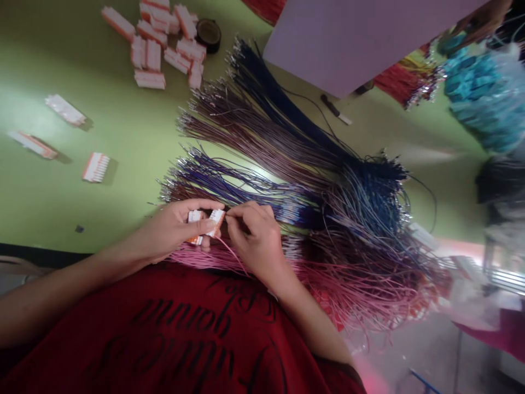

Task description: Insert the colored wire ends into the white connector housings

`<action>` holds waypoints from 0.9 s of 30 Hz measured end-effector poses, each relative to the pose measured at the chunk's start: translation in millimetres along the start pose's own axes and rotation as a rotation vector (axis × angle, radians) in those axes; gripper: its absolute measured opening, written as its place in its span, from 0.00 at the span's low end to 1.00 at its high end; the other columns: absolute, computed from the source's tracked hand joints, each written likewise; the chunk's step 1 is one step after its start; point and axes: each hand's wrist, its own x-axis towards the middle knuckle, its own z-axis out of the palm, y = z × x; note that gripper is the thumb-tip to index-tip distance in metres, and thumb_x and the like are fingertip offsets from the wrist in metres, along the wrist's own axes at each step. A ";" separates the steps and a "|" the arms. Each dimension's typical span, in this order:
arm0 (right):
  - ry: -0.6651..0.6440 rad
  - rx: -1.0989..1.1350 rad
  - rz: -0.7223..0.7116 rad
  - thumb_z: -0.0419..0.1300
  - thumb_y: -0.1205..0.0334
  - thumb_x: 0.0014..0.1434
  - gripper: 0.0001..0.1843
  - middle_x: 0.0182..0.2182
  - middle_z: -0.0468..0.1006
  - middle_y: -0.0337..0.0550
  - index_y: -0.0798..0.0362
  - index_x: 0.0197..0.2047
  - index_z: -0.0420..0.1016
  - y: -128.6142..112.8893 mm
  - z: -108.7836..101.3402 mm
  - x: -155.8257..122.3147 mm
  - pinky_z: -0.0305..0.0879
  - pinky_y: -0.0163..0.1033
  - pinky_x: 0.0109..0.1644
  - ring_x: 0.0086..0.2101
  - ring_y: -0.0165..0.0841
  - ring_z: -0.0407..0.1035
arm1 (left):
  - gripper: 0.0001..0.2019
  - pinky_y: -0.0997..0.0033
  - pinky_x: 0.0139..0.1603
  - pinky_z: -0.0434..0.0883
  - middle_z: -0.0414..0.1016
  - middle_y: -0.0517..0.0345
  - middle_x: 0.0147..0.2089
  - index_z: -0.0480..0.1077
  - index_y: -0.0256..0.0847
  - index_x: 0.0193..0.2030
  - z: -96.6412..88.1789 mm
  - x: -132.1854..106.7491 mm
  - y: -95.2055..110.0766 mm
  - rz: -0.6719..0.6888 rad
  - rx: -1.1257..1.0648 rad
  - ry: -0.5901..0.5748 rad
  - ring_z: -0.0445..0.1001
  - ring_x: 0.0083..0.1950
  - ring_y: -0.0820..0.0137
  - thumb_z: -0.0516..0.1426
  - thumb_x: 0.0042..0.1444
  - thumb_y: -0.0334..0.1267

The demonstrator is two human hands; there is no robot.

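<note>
My left hand [174,227] is closed around two small white-and-orange connector housings. One connector housing [216,220] is held out between thumb and fingers; the other connector housing [194,218] lies further back in the palm. A pink wire [230,249] runs from the front housing down under my right hand [258,235]. The right fingertips are pinched right beside that housing on what looks like a thin dark wire, mostly hidden by the fingers. Beneath both hands lie bundles of pink wires [369,290] and blue wires [221,178] with metal-tipped ends.
Brown wires [250,145] and dark blue wires [266,82] spread across the green table [53,208]. Several connector housings [150,52] are piled beside a tape roll [209,35]; three lie at left. A purplish panel [340,38], a small knife-like tool [335,108] and teal bags [479,82] are beyond.
</note>
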 end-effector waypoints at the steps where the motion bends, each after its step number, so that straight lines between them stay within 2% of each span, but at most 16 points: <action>1: -0.006 0.003 0.005 0.58 0.71 0.70 0.11 0.31 0.82 0.39 0.50 0.36 0.75 0.1 -0.6 -0.3 0.58 0.41 0.43 0.32 0.32 0.73 | 0.27 0.71 0.28 0.72 0.83 0.63 0.29 0.77 0.38 0.54 -0.1 -0.1 -0.4 0.002 -0.007 0.001 0.79 0.25 0.70 0.75 0.49 0.44; 9: 0.011 -0.039 -0.016 0.57 0.72 0.69 0.12 0.30 0.82 0.39 0.50 0.35 0.75 0.5 0.5 -5.6 0.58 0.41 0.41 0.31 0.32 0.72 | 0.28 0.70 0.29 0.74 0.82 0.63 0.29 0.78 0.38 0.53 2.8 -1.6 -0.4 0.000 0.019 0.006 0.79 0.25 0.70 0.75 0.46 0.44; 14: 0.019 -0.009 0.010 0.57 0.71 0.69 0.12 0.30 0.82 0.38 0.50 0.34 0.75 -0.6 -1.6 -6.2 0.60 0.41 0.42 0.31 0.32 0.72 | 0.30 0.66 0.31 0.78 0.83 0.61 0.30 0.78 0.39 0.55 2.3 -3.3 0.3 0.033 0.093 0.023 0.80 0.26 0.67 0.75 0.48 0.49; 18: 0.000 0.044 0.025 0.57 0.69 0.73 0.13 0.31 0.83 0.39 0.49 0.37 0.78 11.0 -5.9 -0.1 0.63 0.40 0.43 0.32 0.33 0.74 | 0.28 0.66 0.33 0.79 0.84 0.58 0.34 0.79 0.40 0.56 -4.0 -2.3 0.8 0.086 0.145 0.062 0.82 0.30 0.66 0.73 0.53 0.52; 21: 0.032 -0.151 0.040 0.58 0.67 0.73 0.12 0.34 0.84 0.42 0.49 0.38 0.79 28.6 -6.6 5.6 0.62 0.42 0.44 0.36 0.36 0.75 | 0.26 0.67 0.35 0.80 0.83 0.58 0.34 0.80 0.40 0.55 -7.7 -0.3 1.6 0.106 0.135 0.064 0.82 0.30 0.67 0.73 0.53 0.52; 24: 0.015 -0.419 -0.006 0.60 0.70 0.69 0.12 0.33 0.83 0.44 0.49 0.33 0.78 42.3 -6.2 8.4 0.57 0.44 0.42 0.36 0.39 0.73 | 0.27 0.66 0.33 0.80 0.81 0.60 0.31 0.80 0.39 0.54 -6.9 1.2 3.7 0.068 0.140 0.057 0.81 0.28 0.67 0.74 0.52 0.52; 27: 0.078 -0.414 -0.050 0.58 0.73 0.67 0.12 0.34 0.83 0.44 0.49 0.35 0.77 47.7 -10.7 7.3 0.59 0.44 0.42 0.37 0.39 0.73 | 0.28 0.65 0.33 0.80 0.80 0.61 0.30 0.80 0.39 0.55 -4.2 1.3 7.7 0.041 0.163 0.057 0.81 0.28 0.66 0.73 0.52 0.52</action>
